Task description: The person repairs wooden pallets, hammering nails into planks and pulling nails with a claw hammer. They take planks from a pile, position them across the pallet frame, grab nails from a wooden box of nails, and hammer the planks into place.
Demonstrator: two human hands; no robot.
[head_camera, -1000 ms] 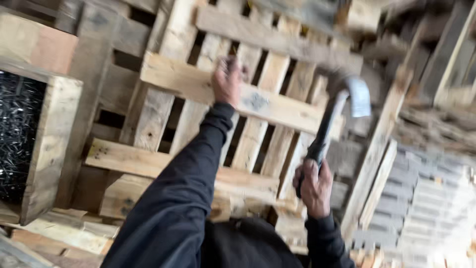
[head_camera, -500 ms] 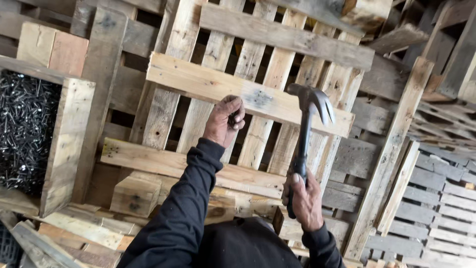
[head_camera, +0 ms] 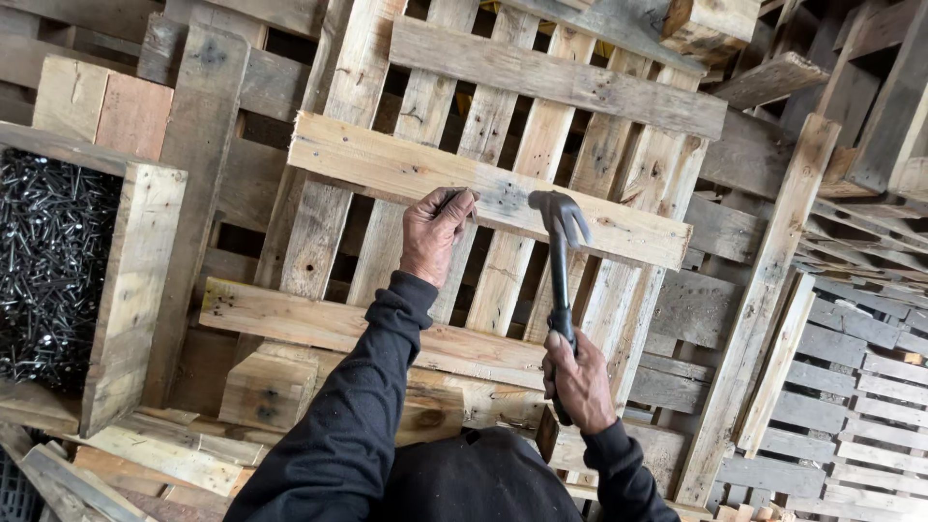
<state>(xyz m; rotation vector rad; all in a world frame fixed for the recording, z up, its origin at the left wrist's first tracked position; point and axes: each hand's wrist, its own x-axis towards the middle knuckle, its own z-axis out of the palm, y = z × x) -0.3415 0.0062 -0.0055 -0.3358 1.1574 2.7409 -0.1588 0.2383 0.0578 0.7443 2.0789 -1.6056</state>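
Nail box point(head_camera: 58, 261) far left, full of dark nails. Left hand point(head_camera: 435, 232), fingers pinched narrow on a nail, barely visible, against the pale cross board point(head_camera: 387, 169). Right hand point(head_camera: 578, 380) wrapped low on the claw hammer point(head_camera: 559, 253), head just right of the pinch. Best tap lightly, fingers clear. Stacked pallets point(head_camera: 851, 387) right.

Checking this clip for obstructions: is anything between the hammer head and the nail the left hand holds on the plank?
Nothing visible. The hammer head sits just right of the left hand, whose fingers pinch a nail against the plank; only open plank lies between.
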